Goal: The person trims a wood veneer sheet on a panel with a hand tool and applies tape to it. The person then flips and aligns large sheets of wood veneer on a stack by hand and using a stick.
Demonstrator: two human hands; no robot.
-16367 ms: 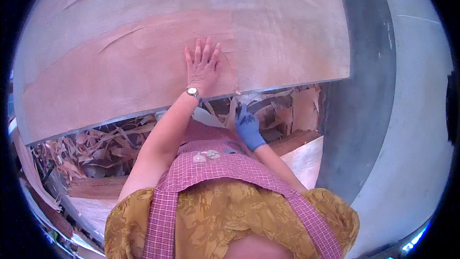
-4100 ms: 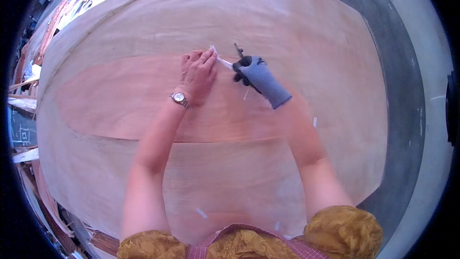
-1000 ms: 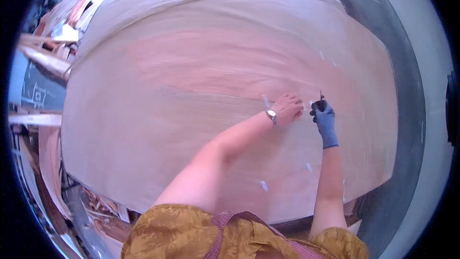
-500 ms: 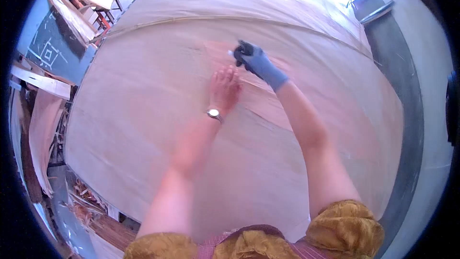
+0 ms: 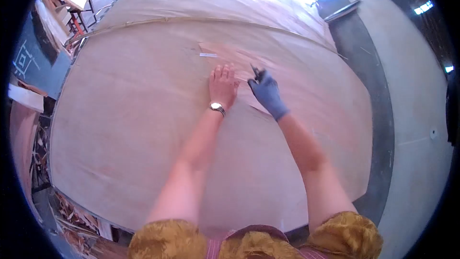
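Observation:
A broad sheet of thin wood veneer [image 5: 143, 115] spreads beneath both hands. A pinker piece of veneer [image 5: 297, 91] lies in it, its edge running between the hands. My bare left hand [image 5: 223, 85], with a watch [image 5: 217, 107] at the wrist, presses flat on the sheet with fingers stretched out. To its right, my right hand [image 5: 268, 93], in a grey-blue glove with dark fingers, is closed around a small knife-like tool [image 5: 254, 69] whose thin tip points away from me. A short white strip of tape [image 5: 208, 55] lies on the veneer beyond my left fingers.
A long thin strip [image 5: 165, 19] crosses the far part of the sheet. Wood scraps [image 5: 72, 211] pile up at the lower left. A dark panel with chalk marks [image 5: 36, 50] and a stool [image 5: 76, 21] stand at left. A grey wall [image 5: 417, 115] runs along the right.
My right hand has drawn back toward me and slightly right. The white strip now lies uncovered on the veneer. My left hand stays flat, and the view has shifted a little.

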